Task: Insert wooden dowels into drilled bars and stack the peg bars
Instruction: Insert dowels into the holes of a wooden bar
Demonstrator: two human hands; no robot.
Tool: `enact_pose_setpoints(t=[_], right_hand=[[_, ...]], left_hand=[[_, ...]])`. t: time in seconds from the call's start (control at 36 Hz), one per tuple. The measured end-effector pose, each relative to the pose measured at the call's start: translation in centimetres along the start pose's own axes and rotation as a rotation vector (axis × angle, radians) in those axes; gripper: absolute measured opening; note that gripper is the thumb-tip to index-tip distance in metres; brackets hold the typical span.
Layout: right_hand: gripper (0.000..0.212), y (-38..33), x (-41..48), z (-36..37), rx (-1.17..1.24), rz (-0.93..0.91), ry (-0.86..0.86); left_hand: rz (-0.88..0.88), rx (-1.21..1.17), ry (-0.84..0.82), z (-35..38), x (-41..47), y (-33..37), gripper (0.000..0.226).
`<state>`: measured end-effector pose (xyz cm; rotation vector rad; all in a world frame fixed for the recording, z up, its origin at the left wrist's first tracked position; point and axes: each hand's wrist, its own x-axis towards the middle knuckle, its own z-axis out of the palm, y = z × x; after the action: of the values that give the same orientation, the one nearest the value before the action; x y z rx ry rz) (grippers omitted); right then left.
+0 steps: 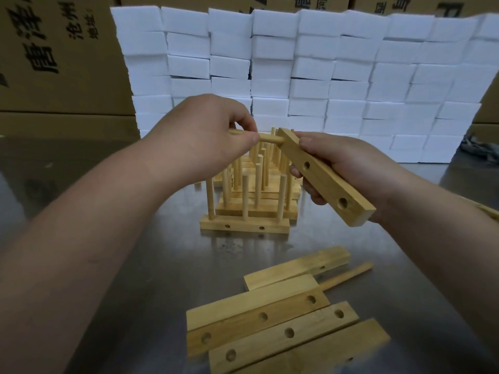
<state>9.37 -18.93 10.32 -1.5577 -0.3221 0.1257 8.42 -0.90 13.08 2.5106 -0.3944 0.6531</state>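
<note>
At far left, cardboard boxes [48, 49] carry large black Chinese print turned on its side. The smaller characters seem to read "沧州" and "地址", and the rest is cut off or too skewed to read. A wall of plain white foam blocks [297, 76] runs across the back of the steel tabletop [129, 265].

The left hand [208, 136] pinches a dowel [267, 138] between thumb and fingertips, holding it level with its free end at the far end of the bar [324, 176]. Held that way it can be pushed straight into the end hole. How deep it sits cannot be told.

Below, in the middle, finished peg bars [251, 206] stand stacked with their pegs upright, close enough that the next one can be set down beside them.

The right hand [348, 168] wraps around the bar from behind, tilting it so the drilled face looks toward the dowel. Two holes on that face are still empty, so this bar is probably at its first peg.

At lower right, loose drilled bars [270, 319] lie flat side by side with their holes up, within easy reach, and a thin stick [348, 275] lies just beside them.
</note>
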Motion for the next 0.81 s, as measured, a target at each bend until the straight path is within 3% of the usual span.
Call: enact_pose_setpoints(t=[0.33,0.81], right_hand=[[0.025,-0.1,-0.2,0.0,-0.065,-0.007,-0.025],[0.021,0.7,-0.6,0.3,-0.122,-0.075,0.007]], left_hand=[[0.028,0.043,-0.005,0.4,0.0,-0.1,0.005],[0.011,-0.048,-0.005,2.3,-0.1,-1.2,0.015]])
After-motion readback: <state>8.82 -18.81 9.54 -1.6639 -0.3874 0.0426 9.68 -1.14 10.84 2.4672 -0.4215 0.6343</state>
